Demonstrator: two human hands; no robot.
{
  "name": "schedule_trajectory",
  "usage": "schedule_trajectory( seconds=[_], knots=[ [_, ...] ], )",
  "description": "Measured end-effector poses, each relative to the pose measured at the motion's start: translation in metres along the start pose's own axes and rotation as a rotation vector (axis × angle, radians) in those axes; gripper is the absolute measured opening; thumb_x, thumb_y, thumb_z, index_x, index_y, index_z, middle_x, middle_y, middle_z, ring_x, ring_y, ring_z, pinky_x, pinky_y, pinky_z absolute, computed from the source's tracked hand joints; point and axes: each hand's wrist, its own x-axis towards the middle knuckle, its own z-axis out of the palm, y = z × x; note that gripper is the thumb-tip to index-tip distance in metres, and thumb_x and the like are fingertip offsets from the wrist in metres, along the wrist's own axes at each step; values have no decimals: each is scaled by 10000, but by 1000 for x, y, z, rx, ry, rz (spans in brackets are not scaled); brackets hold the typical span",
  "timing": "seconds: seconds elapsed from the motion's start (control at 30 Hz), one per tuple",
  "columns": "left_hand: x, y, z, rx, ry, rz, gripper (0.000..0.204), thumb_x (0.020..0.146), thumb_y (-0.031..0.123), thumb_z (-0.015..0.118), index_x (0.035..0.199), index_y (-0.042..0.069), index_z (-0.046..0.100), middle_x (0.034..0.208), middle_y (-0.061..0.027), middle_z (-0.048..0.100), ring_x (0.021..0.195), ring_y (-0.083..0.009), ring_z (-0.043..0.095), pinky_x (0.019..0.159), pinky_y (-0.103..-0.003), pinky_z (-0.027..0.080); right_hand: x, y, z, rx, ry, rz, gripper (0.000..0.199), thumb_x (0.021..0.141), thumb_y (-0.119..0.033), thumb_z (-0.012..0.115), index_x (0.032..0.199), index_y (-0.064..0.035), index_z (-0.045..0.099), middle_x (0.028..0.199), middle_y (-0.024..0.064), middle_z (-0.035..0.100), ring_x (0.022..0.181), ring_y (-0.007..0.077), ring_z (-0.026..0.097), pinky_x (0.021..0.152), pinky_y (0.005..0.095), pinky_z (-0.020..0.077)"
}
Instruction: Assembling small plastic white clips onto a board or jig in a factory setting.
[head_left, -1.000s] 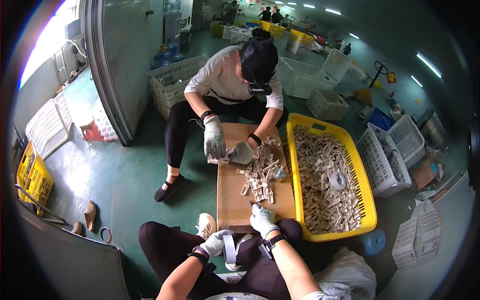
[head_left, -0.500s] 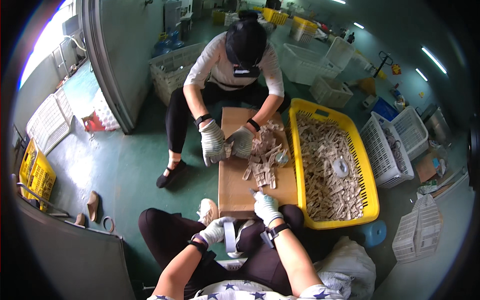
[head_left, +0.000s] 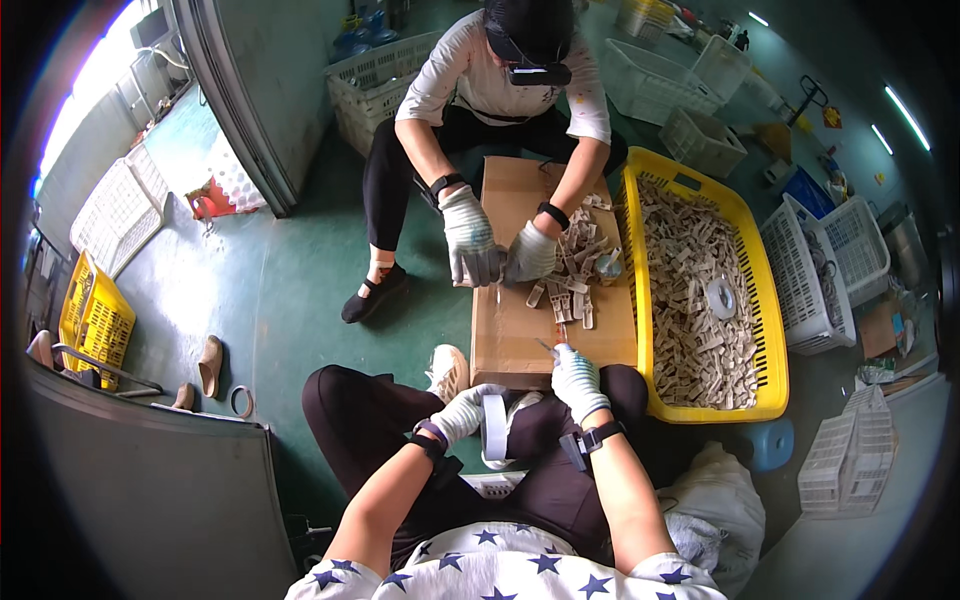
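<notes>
My left hand [head_left: 462,412], in a white glove, grips a roll of white tape [head_left: 495,428] over my lap. My gloved right hand [head_left: 578,380] rests at the near edge of a flat cardboard box [head_left: 505,330] and pinches a small thin tool [head_left: 552,346] that points onto the box. A pile of small beige pieces [head_left: 582,262] lies on the box's far right part. Across from me a seated person's gloved hands [head_left: 495,252] hold a bundle of pieces together at the box's left edge.
A long yellow crate [head_left: 768,330] at the right holds several beige pieces and a tape roll [head_left: 720,297]. White baskets [head_left: 815,265] stand further right and behind the person. A blue stool [head_left: 770,442], a grey door [head_left: 260,90] and sandals [head_left: 210,365] lie around.
The view has moved closer to the box. The other person's hands have come together at the box's left edge. My hands stay by the box's near edge.
</notes>
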Motion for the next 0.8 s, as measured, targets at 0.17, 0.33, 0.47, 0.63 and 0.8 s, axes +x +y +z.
schedule_trajectory(
  seconds=[0.17, 0.33, 0.47, 0.63, 0.8],
  knots=[
    [-14, 23, 33, 183, 52, 39, 253, 885, 5, 657, 1130, 65, 639, 1013, 29, 653, 909, -75, 612, 788, -236, 511, -2, 9, 0, -52, -5, -33, 210, 879, -151, 527, 1073, -93, 581, 952, 191, 678, 897, 401, 646, 780, 496, 510],
    [-17, 24, 31, 367, 12, 122, 345, 873, -30, 663, 1179, 126, 635, 1069, 43, 647, 951, -76, 597, 818, -245, 500, -2, -1, -8, -90, -29, -35, 216, 874, -154, 536, 1075, -91, 583, 943, 192, 678, 901, 399, 645, 784, 491, 509],
    [-11, 15, 20, 190, 16, 100, 367, 860, -48, 669, 1183, 122, 633, 1072, 40, 650, 956, -83, 597, 829, -251, 501, -2, -6, -10, -88, -25, -52, 227, 864, -156, 545, 1078, -91, 583, 941, 194, 677, 904, 398, 644, 787, 491, 508],
    [-13, 19, 27, 258, -1, 73, 380, 847, -65, 671, 1175, 122, 635, 1089, 34, 646, 961, -91, 601, 835, -261, 505, -3, -5, -13, -97, -45, -37, 249, 852, -151, 548, 1092, -94, 583, 967, 190, 677, 916, 394, 644, 807, 490, 507],
    [-17, 25, 33, 284, -1, 101, 406, 836, -62, 686, 1191, 124, 622, 1089, 38, 641, 959, -97, 601, 824, -257, 506, -4, -3, -12, -107, -26, -75, 277, 839, -137, 547, 1110, -99, 595, 1001, 183, 677, 951, 380, 641, 838, 473, 508]
  ],
)
